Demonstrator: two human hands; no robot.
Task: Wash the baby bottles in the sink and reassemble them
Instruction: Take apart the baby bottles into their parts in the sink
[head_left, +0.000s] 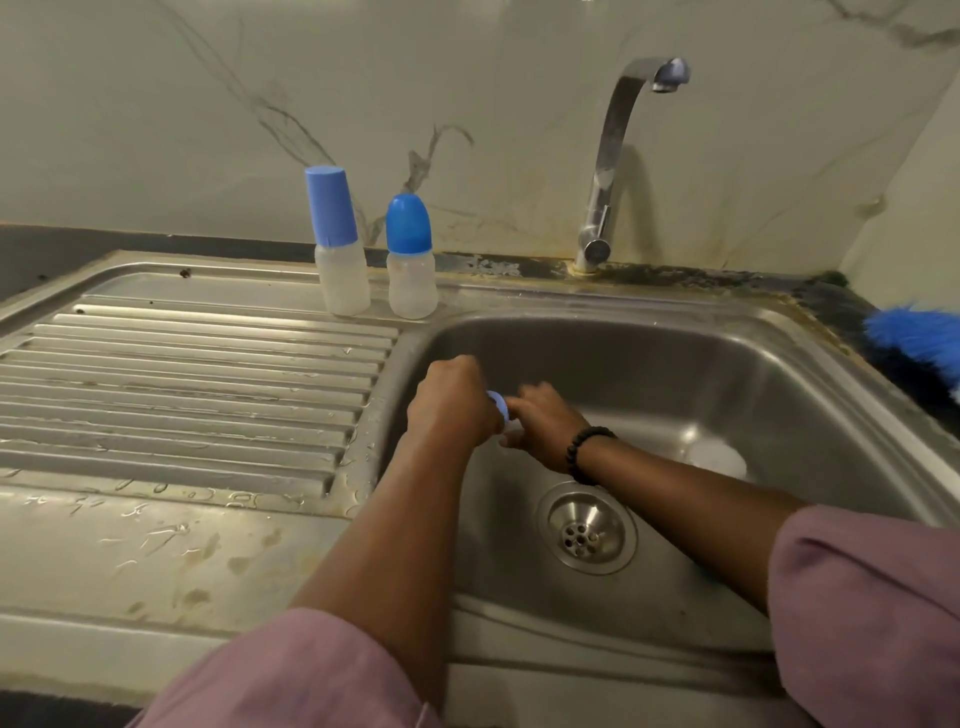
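Note:
Over the left side of the steel sink basin (675, 364), my left hand (452, 400) grips a small baby bottle, of which only a light-blue collar (498, 404) shows. My right hand (540, 421) meets it from the right, fingers curled on the bottle's pale end; what it pinches is mostly hidden. Two capped baby bottles stand on the back ledge: a taller one with a flat light-blue cap (337, 244) and a shorter one with a rounded darker blue cap (410, 260).
A ribbed draining board (182, 384) lies to the left. The tap (613, 156) rises behind the basin, with no water running. A blue bristle brush (914, 338) lies at the right edge. A drain (587, 530) and a whitish object (719, 457) sit in the basin.

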